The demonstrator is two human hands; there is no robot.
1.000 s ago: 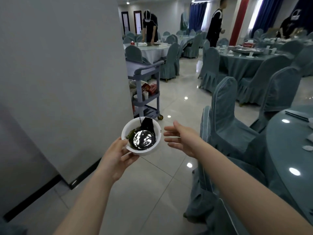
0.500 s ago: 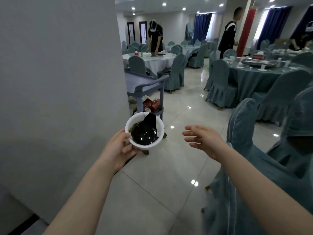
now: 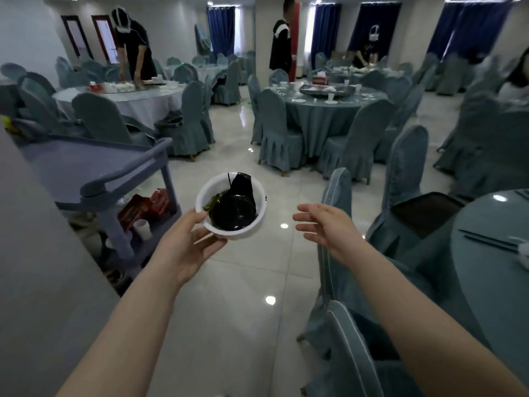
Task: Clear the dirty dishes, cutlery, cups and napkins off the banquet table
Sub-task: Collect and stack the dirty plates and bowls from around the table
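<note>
Even ceiling lighting; spot glare on the glossy pale tiled floor [image 3: 252, 282] at 6 o'clock; wide-angle distortion and blur toward 3 o'clock.

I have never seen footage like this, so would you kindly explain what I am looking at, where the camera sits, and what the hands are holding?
There is no machine here: the camera is worn on a person's head and looks forward and down, so the two bare arms are that person's own. The left hand grips a white bowl by its near rim; it holds dark liquid and leftovers. The right hand is open and holds nothing. Ahead on the left stands a grey service cart with red packets on its lower shelf. On the right is the edge of a banquet table with chopsticks on it. Beyond are covered chairs and other staff at more tables.
</note>
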